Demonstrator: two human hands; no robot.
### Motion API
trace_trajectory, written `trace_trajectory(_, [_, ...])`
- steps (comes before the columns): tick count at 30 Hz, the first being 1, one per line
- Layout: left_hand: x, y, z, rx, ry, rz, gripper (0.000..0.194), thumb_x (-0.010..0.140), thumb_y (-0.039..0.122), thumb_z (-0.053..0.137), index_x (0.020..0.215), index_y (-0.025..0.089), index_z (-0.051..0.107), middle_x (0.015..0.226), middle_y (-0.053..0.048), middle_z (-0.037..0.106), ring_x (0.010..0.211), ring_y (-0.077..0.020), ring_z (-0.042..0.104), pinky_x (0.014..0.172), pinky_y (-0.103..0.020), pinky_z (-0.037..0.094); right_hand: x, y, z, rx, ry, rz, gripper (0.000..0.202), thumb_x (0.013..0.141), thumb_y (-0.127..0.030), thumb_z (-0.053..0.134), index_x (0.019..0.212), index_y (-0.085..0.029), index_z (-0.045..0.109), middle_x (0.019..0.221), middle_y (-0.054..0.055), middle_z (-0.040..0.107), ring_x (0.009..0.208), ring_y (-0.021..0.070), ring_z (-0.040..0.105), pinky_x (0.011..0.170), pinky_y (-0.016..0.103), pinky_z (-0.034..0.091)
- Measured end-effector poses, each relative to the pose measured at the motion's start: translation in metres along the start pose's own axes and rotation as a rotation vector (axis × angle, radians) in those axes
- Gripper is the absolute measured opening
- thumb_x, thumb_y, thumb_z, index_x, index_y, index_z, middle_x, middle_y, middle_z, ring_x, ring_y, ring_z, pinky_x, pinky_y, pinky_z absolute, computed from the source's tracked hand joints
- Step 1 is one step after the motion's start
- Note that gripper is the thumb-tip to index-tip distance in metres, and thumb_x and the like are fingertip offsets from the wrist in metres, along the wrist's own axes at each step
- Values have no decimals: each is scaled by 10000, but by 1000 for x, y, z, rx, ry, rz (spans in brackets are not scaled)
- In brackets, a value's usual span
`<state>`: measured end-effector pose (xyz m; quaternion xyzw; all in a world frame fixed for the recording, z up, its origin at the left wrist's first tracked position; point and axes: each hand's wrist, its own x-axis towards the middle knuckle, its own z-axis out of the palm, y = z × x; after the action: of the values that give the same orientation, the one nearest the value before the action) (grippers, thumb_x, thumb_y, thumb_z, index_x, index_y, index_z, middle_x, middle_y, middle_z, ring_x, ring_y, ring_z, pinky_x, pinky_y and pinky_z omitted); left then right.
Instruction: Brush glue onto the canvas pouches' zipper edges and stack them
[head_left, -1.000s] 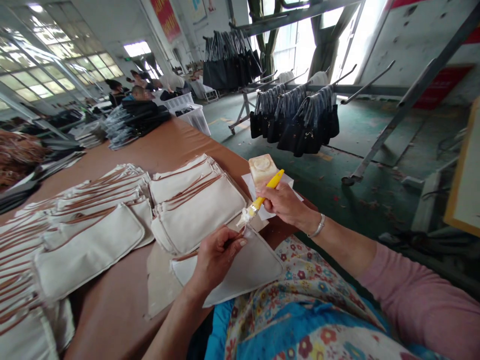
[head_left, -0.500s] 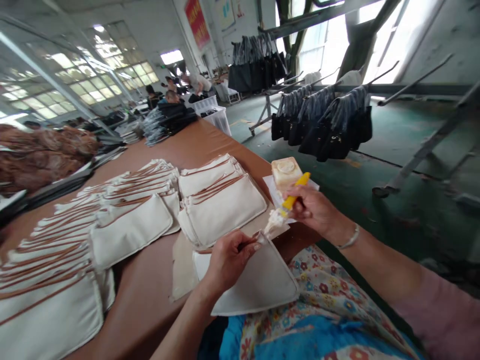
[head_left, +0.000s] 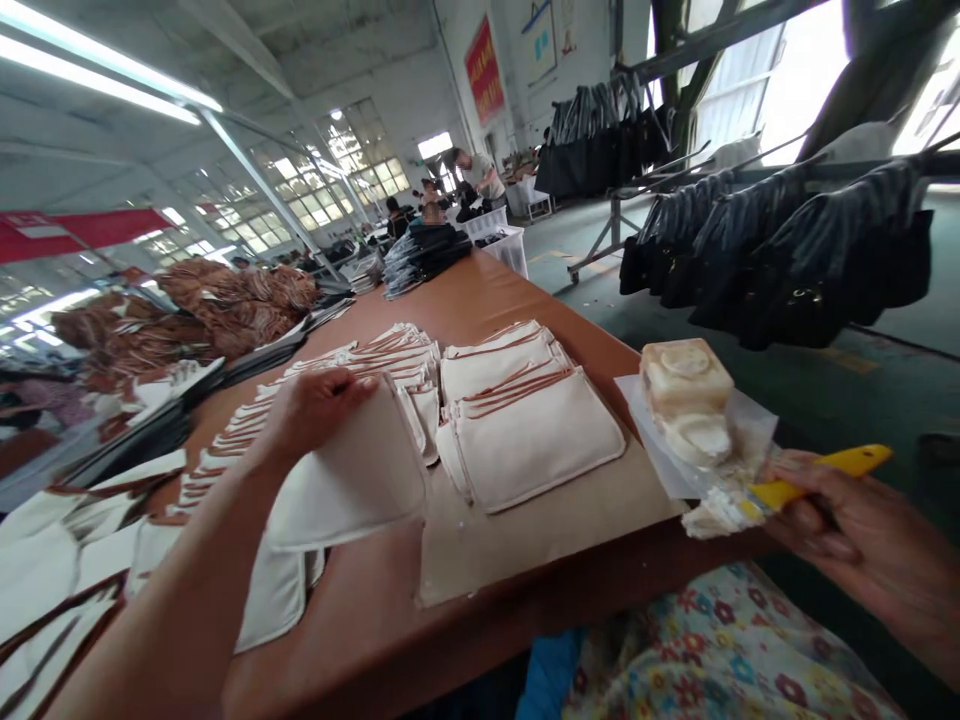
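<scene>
My left hand (head_left: 319, 405) is closed on the top edge of a cream panel (head_left: 352, 475), which hangs above the rows of cream pieces on the left. In my right hand (head_left: 840, 520) is a yellow-handled brush (head_left: 787, 488), its bristles thick with white paste. The brush is just in front of a pale square container (head_left: 686, 378) with paste on it, standing on a white sheet (head_left: 652, 425) at the table's edge. Between my hands, a stack of cream pieces with brown edging (head_left: 540, 435) lies on a beige board (head_left: 540, 540).
The brown table (head_left: 517, 290) stretches away, with dark folded bags (head_left: 431, 255) at its far end. Brown bundles (head_left: 240, 300) lie on the left. Black bags (head_left: 810, 270) hang from a rack on the right. People stand in the background.
My left hand has carried the cream panel from my lap leftwards over the table. My right hand has moved the brush away from the panel to the right. The view has turned left.
</scene>
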<state>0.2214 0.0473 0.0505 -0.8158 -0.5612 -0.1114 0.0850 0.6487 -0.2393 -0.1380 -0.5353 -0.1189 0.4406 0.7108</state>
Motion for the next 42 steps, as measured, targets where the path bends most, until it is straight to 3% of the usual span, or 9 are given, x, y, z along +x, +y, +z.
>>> trace_trajectory(3, [45, -1, 44, 74, 38, 27, 443, 921, 488, 533, 1058, 100, 697, 963, -72, 675, 901, -183, 551, 832, -274, 398, -8, 2, 6, 22, 30, 49, 331, 570, -378, 892, 590, -209, 608, 467, -17, 412, 341, 42, 273, 298, 198, 233])
trace_trajectory(5, [61, 25, 82, 52, 79, 15, 453, 918, 440, 546, 1218, 116, 645, 1183, -170, 642, 1076, -286, 542, 936, -379, 401, -12, 1, 9, 49, 39, 41, 312, 593, -374, 885, 652, -191, 639, 470, -34, 426, 335, 26, 276, 318, 169, 240])
trace_trajectory(10, [60, 150, 173, -184, -115, 230, 328, 937, 396, 534, 1145, 218, 713, 1138, -112, 678, 1066, -250, 603, 923, -323, 444, -11, -5, 6, 94, 7, -3, 315, 698, -348, 836, 614, -174, 587, 433, -48, 417, 325, 22, 273, 363, 176, 281])
trace_trajectory(15, [58, 239, 217, -303, -175, 233, 322, 909, 390, 572, 1107, 196, 735, 1145, -147, 682, 1099, -281, 610, 919, -351, 451, -11, -7, -6, 121, -1, -19, 224, 741, -325, 810, 725, -173, 647, 444, -55, 442, 331, 19, 271, 380, 173, 253])
trace_trajectory(21, [61, 254, 208, -500, -325, 171, 281, 813, 387, 658, 950, 175, 779, 820, -83, 730, 801, -227, 659, 715, -295, 464, -12, -12, -18, 157, -11, -65, 217, 767, -304, 779, 713, -168, 619, 421, -57, 443, 328, 30, 282, 386, 184, 227])
trace_trajectory(27, [1, 252, 163, -886, -606, 197, 468, 791, 542, 665, 1029, 150, 761, 794, -44, 733, 627, -151, 616, 582, -241, 428, 10, -39, -1, 163, -59, -269, 244, 763, -297, 767, 706, -176, 563, 439, -66, 452, 357, 44, 304, 392, 187, 211])
trace_trajectory(33, [-55, 257, 118, -1198, -848, 61, 419, 692, 482, 804, 934, 145, 741, 785, -34, 706, 633, -131, 592, 576, -217, 430, 29, -37, 29, -58, -158, -473, 201, 795, -335, 695, 724, -187, 580, 449, -68, 462, 388, 85, 357, 389, 208, 262])
trace_trajectory(38, [-76, 257, 105, -1287, -943, 26, 387, 711, 470, 802, 915, 151, 721, 779, -34, 698, 619, -125, 588, 545, -204, 425, 28, -36, 30, -432, -128, -731, 195, 866, -325, 614, 723, -192, 611, 522, -38, 531, 481, 123, 486, 510, 246, 400])
trace_trajectory(42, [-81, 254, 105, -1316, -954, 22, 361, 729, 463, 800, 900, 159, 706, 764, -20, 687, 614, -115, 581, 552, -198, 417, 18, -44, 25, -399, -80, -770, 212, 892, -324, 604, 724, -195, 604, 517, -45, 511, 453, 117, 459, 480, 246, 372])
